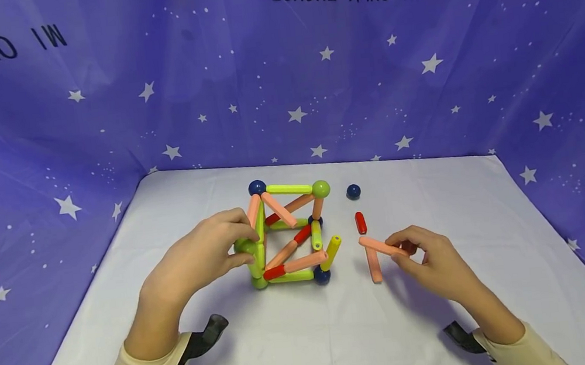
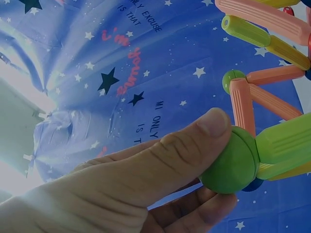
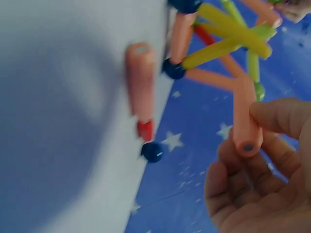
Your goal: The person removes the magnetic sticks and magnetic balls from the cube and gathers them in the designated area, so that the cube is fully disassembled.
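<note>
A box-like frame of magnetic rods and balls stands on the table, with a dark blue ball [image 1: 257, 188] and a green ball [image 1: 321, 189] along its far top. My left hand [image 1: 201, 253] is at the frame's left side, pinching a larger-looking green ball [image 2: 231, 165] between thumb and fingers in the left wrist view. A lime rod [image 2: 284, 141] joins that ball. At the right, apart from the frame, my right hand [image 1: 429, 260] pinches a salmon magnetic rod [image 1: 380, 246] near one end. A yellow rod [image 1: 333, 253] tilts up from the frame's near right ball [image 1: 322, 275].
Between the frame and my right hand, another salmon rod [image 1: 374, 267] lies on the white table [image 1: 298, 346], partly beneath the held one in the head view. Beyond it are a short red rod [image 1: 361, 223] and a loose dark blue ball [image 1: 354, 191]. A starry purple curtain [image 1: 262, 91] hangs behind.
</note>
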